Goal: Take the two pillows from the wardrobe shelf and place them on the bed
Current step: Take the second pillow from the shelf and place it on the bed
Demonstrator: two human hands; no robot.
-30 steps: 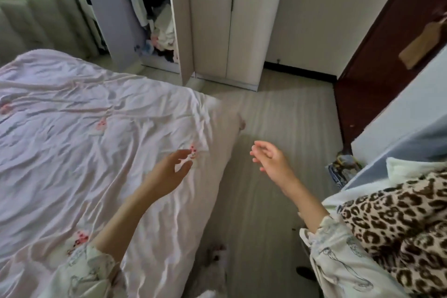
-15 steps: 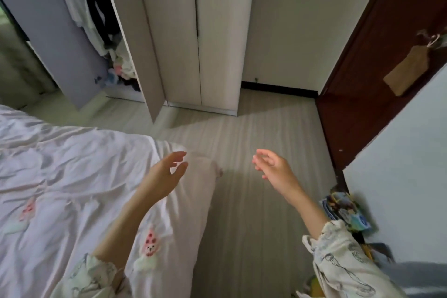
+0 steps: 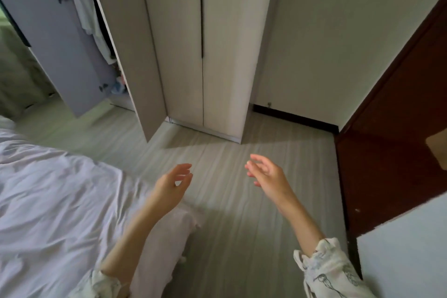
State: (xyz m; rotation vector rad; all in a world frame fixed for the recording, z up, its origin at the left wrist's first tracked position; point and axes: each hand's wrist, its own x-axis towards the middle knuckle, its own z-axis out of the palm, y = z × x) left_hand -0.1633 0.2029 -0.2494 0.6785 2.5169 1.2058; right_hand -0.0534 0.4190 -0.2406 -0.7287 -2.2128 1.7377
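Observation:
The white wardrobe (image 3: 217, 43) stands ahead, its two right doors closed and a left door (image 3: 125, 43) swung open toward me. Behind that door hang a white garment (image 3: 84, 12) and some clothes low down; no pillow shows. The bed (image 3: 48, 201) with a wrinkled pale sheet fills the lower left. My left hand (image 3: 173, 185) hovers above the bed's corner, fingers loosely curved, holding nothing. My right hand (image 3: 268, 174) is raised over the floor, fingers relaxed and empty.
Grey striped floor (image 3: 242, 225) stretches between the bed and the wardrobe. A dark brown door (image 3: 391, 128) stands at the right, a pale wall corner (image 3: 406, 249) at the lower right. A lilac wardrobe door (image 3: 48, 31) is open at the far left.
The view has swung from the bed toward the wardrobe and come closer to it. Both hands stay raised and empty; the leopard-print cloth has left the view.

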